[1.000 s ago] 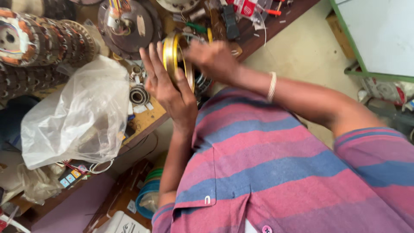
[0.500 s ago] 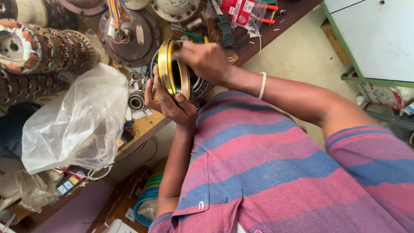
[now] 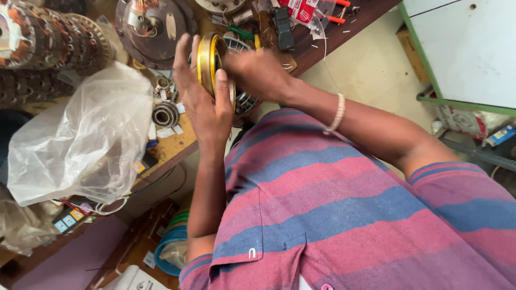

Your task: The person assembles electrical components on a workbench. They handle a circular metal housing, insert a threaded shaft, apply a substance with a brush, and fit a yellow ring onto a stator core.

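We are clamping the gold ring (image 3: pixel 210 63) with our left hand (image 3: pixel 203 102) while our right hand (image 3: pixel 258 72) grips its far side; it looks stiff, heavy, best held by the rim.

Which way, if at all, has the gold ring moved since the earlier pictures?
No: the gold ring stays just right of the round motor plate on the bench, as before.
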